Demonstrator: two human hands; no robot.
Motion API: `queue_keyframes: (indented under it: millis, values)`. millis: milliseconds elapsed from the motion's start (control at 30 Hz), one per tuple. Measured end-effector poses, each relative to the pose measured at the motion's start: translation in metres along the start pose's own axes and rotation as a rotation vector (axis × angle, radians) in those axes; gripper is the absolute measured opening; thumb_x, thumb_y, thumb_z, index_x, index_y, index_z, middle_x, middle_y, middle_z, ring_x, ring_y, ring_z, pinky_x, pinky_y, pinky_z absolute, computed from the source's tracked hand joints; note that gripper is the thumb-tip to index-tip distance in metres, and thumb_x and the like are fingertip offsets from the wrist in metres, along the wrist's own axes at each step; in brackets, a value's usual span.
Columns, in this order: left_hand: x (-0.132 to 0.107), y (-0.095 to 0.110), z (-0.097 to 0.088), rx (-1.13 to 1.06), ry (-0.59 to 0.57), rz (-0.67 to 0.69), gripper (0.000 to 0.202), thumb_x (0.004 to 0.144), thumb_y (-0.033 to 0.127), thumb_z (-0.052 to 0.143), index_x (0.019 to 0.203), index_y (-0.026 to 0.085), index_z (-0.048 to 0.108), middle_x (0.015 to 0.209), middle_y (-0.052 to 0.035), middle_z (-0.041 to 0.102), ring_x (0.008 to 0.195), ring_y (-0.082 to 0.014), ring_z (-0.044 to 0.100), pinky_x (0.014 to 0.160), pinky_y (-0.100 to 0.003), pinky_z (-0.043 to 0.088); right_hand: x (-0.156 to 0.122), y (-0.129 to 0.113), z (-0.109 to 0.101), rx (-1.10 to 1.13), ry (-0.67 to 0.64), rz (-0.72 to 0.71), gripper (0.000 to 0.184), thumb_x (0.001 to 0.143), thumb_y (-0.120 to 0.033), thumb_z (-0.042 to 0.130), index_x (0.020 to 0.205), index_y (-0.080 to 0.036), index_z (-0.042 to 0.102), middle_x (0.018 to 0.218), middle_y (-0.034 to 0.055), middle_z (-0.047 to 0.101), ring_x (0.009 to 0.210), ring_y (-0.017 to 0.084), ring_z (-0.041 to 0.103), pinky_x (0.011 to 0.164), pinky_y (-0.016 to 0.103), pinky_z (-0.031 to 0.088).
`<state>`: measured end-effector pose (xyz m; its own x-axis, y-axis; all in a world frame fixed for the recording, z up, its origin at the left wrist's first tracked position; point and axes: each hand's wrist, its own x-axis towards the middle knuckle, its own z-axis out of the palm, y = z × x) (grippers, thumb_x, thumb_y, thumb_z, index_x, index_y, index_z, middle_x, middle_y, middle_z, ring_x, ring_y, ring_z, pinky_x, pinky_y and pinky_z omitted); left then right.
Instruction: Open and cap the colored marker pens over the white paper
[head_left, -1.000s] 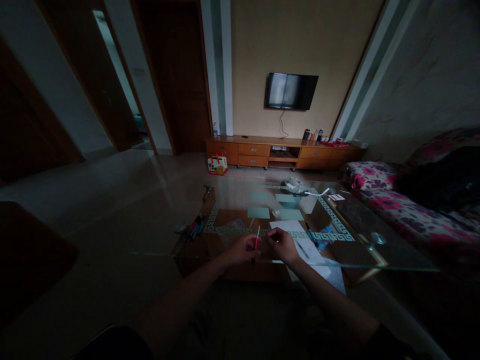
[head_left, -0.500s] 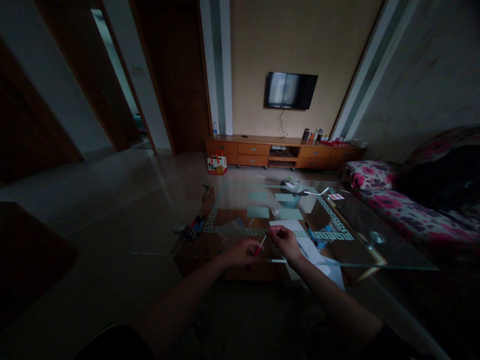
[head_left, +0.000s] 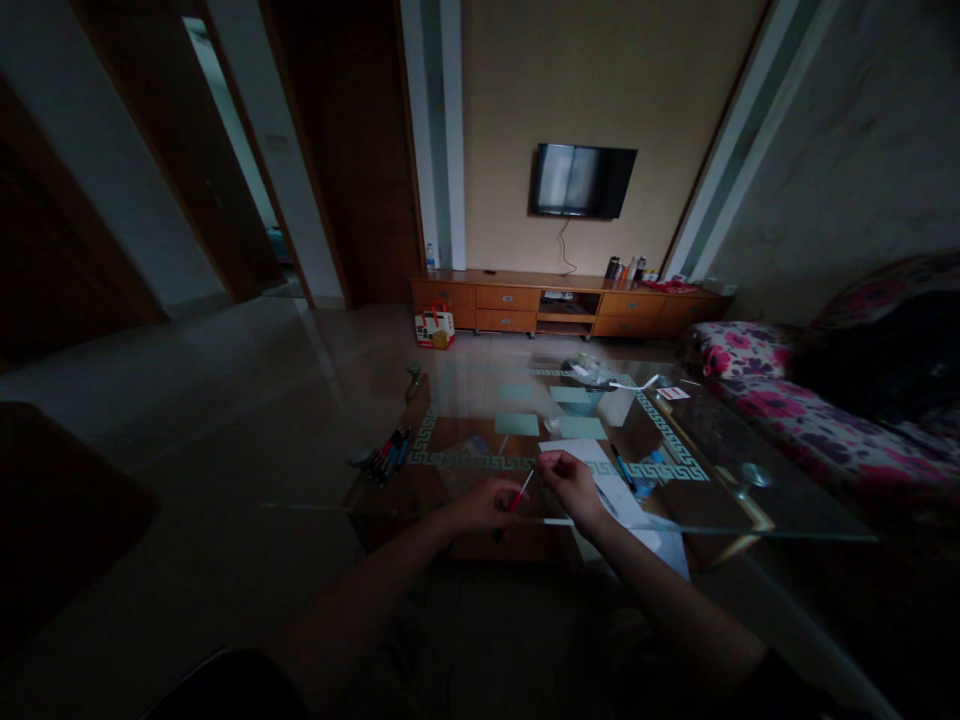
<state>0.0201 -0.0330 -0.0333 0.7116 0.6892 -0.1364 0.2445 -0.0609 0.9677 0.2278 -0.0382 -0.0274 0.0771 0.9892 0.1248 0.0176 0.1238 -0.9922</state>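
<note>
- Head view, dim room: both bare hands meet just above the near edge of the glass table (head_left: 750, 520), with a thin pen (head_left: 522, 489) held between them.
- The thin pen is a slim, straight stick. Its lower part is red and its upper part pale, almost white. It tilts so the pale end leans away from the near edge and to the right.
- The left hand (head_left: 486, 503) has its fingers curled and pressed together around the red lower end. In this light I cannot tell how the single fingers lie.
- The right hand (head_left: 574, 484) pinches the pale upper tip between thumb and forefinger, with the other fingers bent loosely behind.
- On the table, just past the right hand, lies a white sheet of paper (head_left: 581, 451), and a blue pen (head_left: 622, 467) rests at its right side.
- Further in on the table lie a few pale green cards (head_left: 517, 424).
- At the table's left edge sits a bundle of pens (head_left: 388, 454), well apart from the hands.
</note>
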Motion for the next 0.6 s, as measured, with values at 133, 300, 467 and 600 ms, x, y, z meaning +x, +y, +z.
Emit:
queue_keyframes:
  millis: [133,300,467,600]
  values:
    - [0.0,0.0,0.001,0.009,0.01,-0.003,0.045,0.074,0.024,0.073,0.117,0.013,0.062,0.07,-0.0009,0.065,0.055,-0.0128,0.062,0.049,-0.021,0.047,0.0,0.001,0.0,-0.004,-0.019,-0.006,0.036,0.069,-0.043,0.078,0.092,-0.018,0.066,0.079,0.0022,0.067,0.068,0.015,0.058,0.061,0.026,0.043]
    - [0.0,0.001,0.001,0.025,0.02,0.014,0.045,0.074,0.025,0.073,0.116,0.011,0.063,0.066,0.0,0.063,0.054,-0.0117,0.06,0.048,-0.018,0.044,0.001,0.008,-0.002,0.004,-0.044,-0.013,0.035,0.069,-0.039,0.077,0.094,-0.017,0.066,0.077,0.0013,0.067,0.068,0.014,0.059,0.063,0.027,0.045]
    - [0.0,0.004,0.001,0.042,0.035,0.024,0.044,0.072,0.021,0.074,0.114,0.011,0.064,0.069,-0.0007,0.064,0.055,-0.0115,0.059,0.05,-0.019,0.044,0.003,0.014,-0.002,0.011,-0.065,0.008,0.038,0.068,-0.038,0.077,0.098,-0.017,0.065,0.078,0.0014,0.068,0.069,0.015,0.061,0.065,0.028,0.046]
    - [0.0,0.001,0.0,0.025,0.031,0.005,0.046,0.073,0.022,0.072,0.117,0.012,0.062,0.069,0.0002,0.063,0.053,-0.0109,0.058,0.051,-0.02,0.045,0.001,0.013,-0.001,0.011,-0.095,0.02,0.038,0.068,-0.036,0.076,0.099,-0.017,0.064,0.078,0.0015,0.068,0.068,0.015,0.061,0.065,0.028,0.046]
